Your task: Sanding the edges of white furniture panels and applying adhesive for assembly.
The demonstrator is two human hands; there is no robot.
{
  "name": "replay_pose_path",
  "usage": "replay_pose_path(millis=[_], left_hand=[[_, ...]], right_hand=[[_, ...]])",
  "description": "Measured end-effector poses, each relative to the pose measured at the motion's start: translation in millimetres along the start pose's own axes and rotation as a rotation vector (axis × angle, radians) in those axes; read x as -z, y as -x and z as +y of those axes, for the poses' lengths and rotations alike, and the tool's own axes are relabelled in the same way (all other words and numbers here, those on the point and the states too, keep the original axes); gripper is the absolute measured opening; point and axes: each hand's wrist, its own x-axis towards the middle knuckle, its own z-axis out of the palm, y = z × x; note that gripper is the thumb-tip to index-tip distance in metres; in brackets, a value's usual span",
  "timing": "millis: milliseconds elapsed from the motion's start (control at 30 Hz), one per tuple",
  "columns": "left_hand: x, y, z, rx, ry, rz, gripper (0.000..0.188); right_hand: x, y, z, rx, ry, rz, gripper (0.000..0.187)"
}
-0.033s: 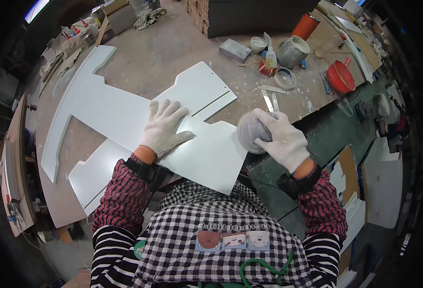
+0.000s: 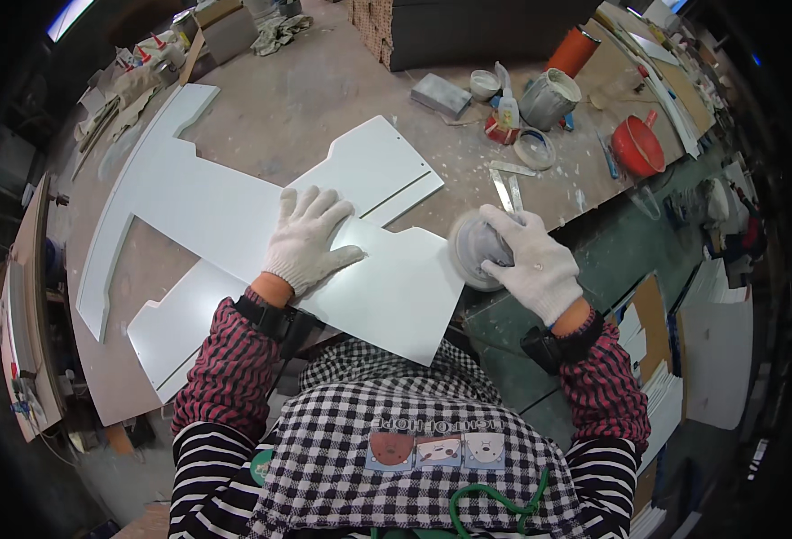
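A white shaped panel [image 2: 387,292] lies across another white panel [image 2: 378,162] with a dark groove near its end. My gloved left hand [image 2: 310,238] rests flat on the upper panel, fingers spread. At that panel's right edge, my gloved right hand [image 2: 535,269] grips a grey round disc sander [image 2: 478,251] from above. The sander's pad is against or just beside the edge; I cannot tell which. The upper panel stretches left to a long curved end piece [image 2: 126,202].
On the worktable [image 2: 261,108] stand a grey tub [image 2: 550,97], a glue bottle [image 2: 506,110], a tape roll [image 2: 534,148], a grey block [image 2: 441,95] and a red bowl [image 2: 638,145]. A metal square [image 2: 507,184] lies near the sander. A large dark box [image 2: 477,31] stands behind.
My right hand and the sander have shifted slightly to the right and towards me. The left hand and the panels stay put.
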Motion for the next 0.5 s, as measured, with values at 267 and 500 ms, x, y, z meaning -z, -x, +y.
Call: replay_pose_path(millis=[267,500], left_hand=[[4,0,-3,-0.037,-0.056,0.013,0.061],[2,-4,-2,-0.042,-0.077,-0.018,0.062]], right_hand=[[-6,60,-25,0.027,-0.057,-0.148,0.06],[-5,56,-34,-0.014,-0.029,-0.23,0.06]])
